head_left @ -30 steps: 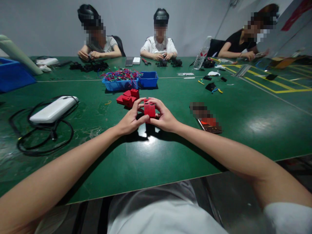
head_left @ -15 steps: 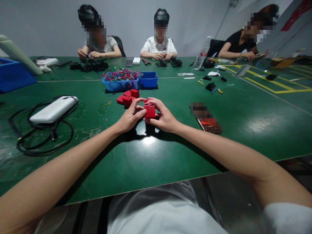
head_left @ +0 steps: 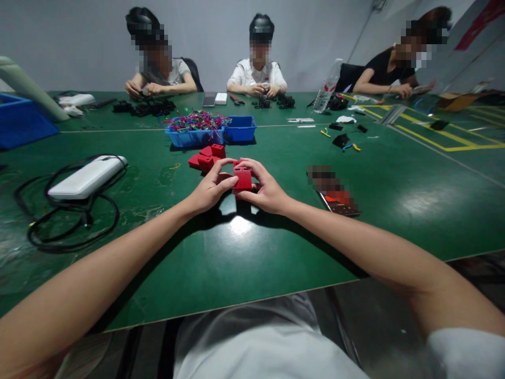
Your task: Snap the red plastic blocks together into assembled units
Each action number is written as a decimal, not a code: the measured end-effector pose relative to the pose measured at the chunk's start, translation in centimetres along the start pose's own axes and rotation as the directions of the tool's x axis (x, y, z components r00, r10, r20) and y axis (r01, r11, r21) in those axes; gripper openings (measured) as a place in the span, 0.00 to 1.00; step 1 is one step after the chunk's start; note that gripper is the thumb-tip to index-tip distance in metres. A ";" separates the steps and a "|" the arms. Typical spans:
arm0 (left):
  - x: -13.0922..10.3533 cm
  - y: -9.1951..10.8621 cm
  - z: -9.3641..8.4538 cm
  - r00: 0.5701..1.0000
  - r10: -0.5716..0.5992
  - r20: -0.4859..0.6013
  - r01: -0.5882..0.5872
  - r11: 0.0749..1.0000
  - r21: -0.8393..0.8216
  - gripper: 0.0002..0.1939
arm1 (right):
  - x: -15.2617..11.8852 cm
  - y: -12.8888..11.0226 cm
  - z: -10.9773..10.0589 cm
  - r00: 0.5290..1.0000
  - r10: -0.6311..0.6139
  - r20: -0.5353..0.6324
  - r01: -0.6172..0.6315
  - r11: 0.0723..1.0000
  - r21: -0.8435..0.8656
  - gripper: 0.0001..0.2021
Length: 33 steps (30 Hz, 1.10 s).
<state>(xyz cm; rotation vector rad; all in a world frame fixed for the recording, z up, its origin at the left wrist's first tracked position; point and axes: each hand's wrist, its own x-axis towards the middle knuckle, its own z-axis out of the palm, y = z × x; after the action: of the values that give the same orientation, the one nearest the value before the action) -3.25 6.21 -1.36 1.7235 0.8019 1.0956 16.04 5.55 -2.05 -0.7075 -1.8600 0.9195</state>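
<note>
Between my two hands is a small red block [head_left: 243,181] with slots along its top edge and rows of fine marks on its face. My left hand [head_left: 213,188] pinches its left side with thumb and fingers. From the right, my right hand [head_left: 266,188] grips the same block, its fingers curled over the top and thumb below. Both hands are closed on it, just above the green table. Several similar red blocks [head_left: 205,159] lie in a loose pile behind my left hand. Some fingertips are hidden behind the held block.
Beyond the pile stand a blue bin of coloured wires [head_left: 193,138] and a smaller blue bin [head_left: 241,129]. A white power bank [head_left: 89,179] with black cable lies left, a phone [head_left: 333,192] right. Three people sit across the table [head_left: 244,273]; a water bottle [head_left: 327,89] stands near them.
Almost nothing differs. The red block stays between both hands, with at most a very slight shift of the fingers.
</note>
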 end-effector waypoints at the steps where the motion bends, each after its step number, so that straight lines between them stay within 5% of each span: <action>1: 0.0 0.0 0.0 1.000 -0.006 -0.005 0.006 1.000 -0.008 0.27 | 0.0 0.0 0.0 1.000 0.002 0.000 -0.002 1.000 0.000 0.30; 20: -0.2 0.2 0.3 0.996 -0.090 -0.006 0.090 0.992 -0.087 0.28 | 0.4 0.2 -0.7 0.999 -0.031 0.010 0.031 0.999 -0.020 0.22; 33: -0.2 1.4 1.8 0.976 -0.151 -0.158 0.145 0.988 -0.051 0.26 | 0.4 0.4 -0.5 1.000 -0.020 -0.007 0.020 1.000 -0.023 0.21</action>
<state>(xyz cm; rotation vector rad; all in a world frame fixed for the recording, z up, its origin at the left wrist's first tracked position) -1.61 4.89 -0.48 1.5309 0.9869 1.1507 16.34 6.20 -2.02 -0.7036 -1.8706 0.8833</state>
